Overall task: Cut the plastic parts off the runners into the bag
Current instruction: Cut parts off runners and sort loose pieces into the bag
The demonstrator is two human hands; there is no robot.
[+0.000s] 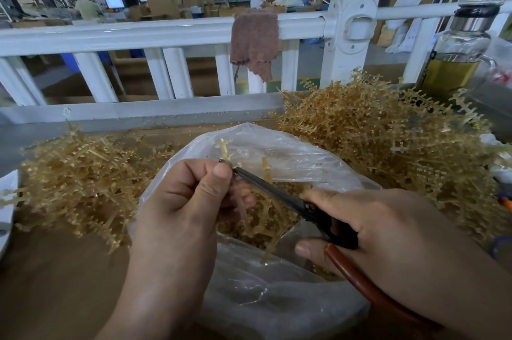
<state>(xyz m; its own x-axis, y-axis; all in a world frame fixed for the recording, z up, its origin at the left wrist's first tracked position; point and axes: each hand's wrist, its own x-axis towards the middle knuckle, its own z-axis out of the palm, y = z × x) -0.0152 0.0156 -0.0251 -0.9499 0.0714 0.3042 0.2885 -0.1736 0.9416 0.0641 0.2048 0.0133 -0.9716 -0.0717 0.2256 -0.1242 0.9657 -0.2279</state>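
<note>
My left hand (188,201) pinches a tan plastic runner (225,149) between thumb and fingers, over the open mouth of a clear plastic bag (291,156). My right hand (360,226) grips black scissors (279,192) with red-brown handles. The blade tips meet the runner just beside my left thumb. Tan cut pieces lie inside the bag, below both hands. The runner's lower end hangs down into the bag behind my left fingers.
A pile of tan runners (388,131) rises at the right, a flatter pile (77,181) lies at the left. A white railing (166,34) with a brown cloth (255,43) runs across the back. A glass bottle (457,51) stands at far right.
</note>
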